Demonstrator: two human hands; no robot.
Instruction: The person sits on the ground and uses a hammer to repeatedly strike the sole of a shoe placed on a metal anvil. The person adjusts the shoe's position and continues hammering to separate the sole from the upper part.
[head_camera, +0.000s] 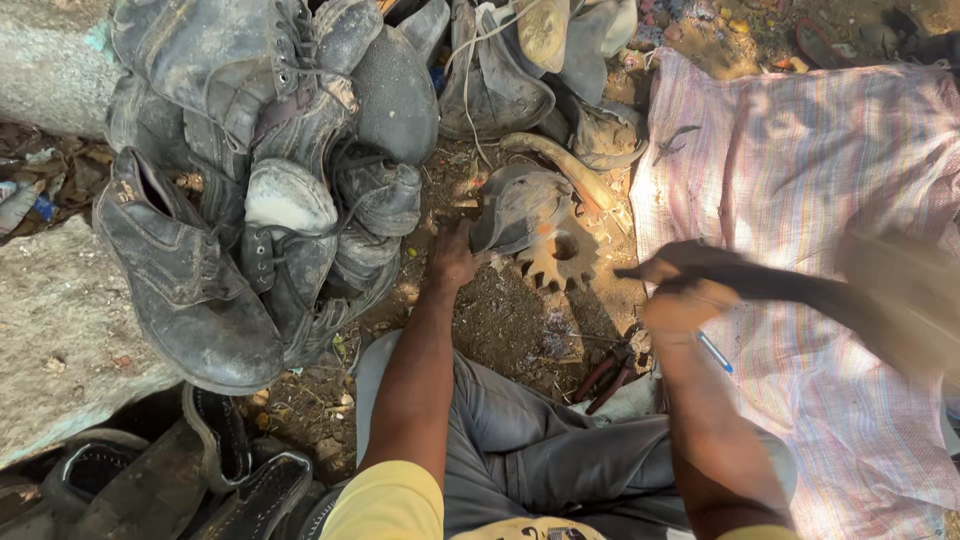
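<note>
The left hand (455, 258) reaches down to the dirt, its fingers curled on the edge of a worn, dusty leather shoe piece (515, 208) that lies partly over a rusty gear (558, 255) with blunt orange-brown teeth. How firmly the fingers grip is hard to tell, since the leather hides their tips. The right hand (683, 295) is closed in a fist around a dark brush (790, 285); its handle is thin and black, and the far end smears into a brown blur over the striped woven sack (800, 150), so its shape cannot be made out.

To the left, a pile of old boots (260, 170) stands heaped, cracked grey-black leather with loose laces and scuffed toes. Red-handled pliers (608, 375) lie by the grey trousers (520, 440), half hidden by the right forearm. A blue pen (716, 353) rests on the sack. Black sandals (220, 480) are cut off at the bottom edge.
</note>
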